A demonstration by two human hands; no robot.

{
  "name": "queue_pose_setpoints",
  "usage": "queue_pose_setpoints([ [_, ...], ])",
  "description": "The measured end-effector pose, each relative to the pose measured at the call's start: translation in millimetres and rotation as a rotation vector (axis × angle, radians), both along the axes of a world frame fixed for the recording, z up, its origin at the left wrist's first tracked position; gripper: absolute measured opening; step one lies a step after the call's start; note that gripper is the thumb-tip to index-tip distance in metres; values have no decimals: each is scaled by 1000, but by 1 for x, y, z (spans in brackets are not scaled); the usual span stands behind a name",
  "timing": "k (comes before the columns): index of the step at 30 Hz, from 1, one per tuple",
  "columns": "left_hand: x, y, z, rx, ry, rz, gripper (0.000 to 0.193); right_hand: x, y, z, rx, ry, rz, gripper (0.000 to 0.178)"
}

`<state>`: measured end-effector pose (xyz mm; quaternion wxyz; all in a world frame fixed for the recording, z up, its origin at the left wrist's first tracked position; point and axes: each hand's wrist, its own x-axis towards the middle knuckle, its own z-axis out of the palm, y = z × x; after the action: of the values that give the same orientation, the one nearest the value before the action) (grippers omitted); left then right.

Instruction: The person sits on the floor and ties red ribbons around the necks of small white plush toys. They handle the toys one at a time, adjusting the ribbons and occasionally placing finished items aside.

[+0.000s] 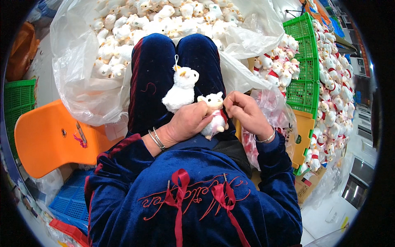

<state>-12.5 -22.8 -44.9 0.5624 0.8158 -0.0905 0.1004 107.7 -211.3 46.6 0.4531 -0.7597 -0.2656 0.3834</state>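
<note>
My left hand (pixel 190 124) is closed on a small plush toy animal (pixel 217 119) with a cream face and a white and grey body, held upright above my lap. Its fingertips press at the toy's neck. A small red cloth piece (pixel 224 114), like a scarf, hangs at the toy's right side. Close by, my right hand (pixel 247 112) is pinched, its fingertips beside the toy's head; what sits between them is too small to make out. Another white plush toy (pixel 182 90) with a hanging loop lies on my thighs, without a hand on it.
Beyond my knees a large clear plastic bag (pixel 72 53) holds many white plush toys. Toys with red scarves fill the area around a green crate (pixel 302 57) at right. An orange chair (pixel 45 138) stands left with thread snips (pixel 81 132) on it. A plastic bag with red pieces (pixel 252 144) hangs near my right wrist.
</note>
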Motion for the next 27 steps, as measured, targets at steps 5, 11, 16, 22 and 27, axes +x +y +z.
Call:
queue_pose_setpoints([
  [5, 0, 0, -1, 1, -40, 5, 18, 1, 11, 12, -54, -353, 283, 19],
  [11, 2, -1, -4, 22, -97, -17, 17, 0, 16, 8, -120, -328, 290, 12],
  [16, 4, -1, 0, 1, -106, -35, 17, 9, 19, 13, -163, -254, 317, 12],
  [22, 3, 0, 8, -13, 46, -52, 13, 14, 24, 22, -128, -532, 420, 10],
  [27, 3, -1, 9, 57, 36, -27, 16, 22, 31, 50, -106, -687, 332, 9],
])
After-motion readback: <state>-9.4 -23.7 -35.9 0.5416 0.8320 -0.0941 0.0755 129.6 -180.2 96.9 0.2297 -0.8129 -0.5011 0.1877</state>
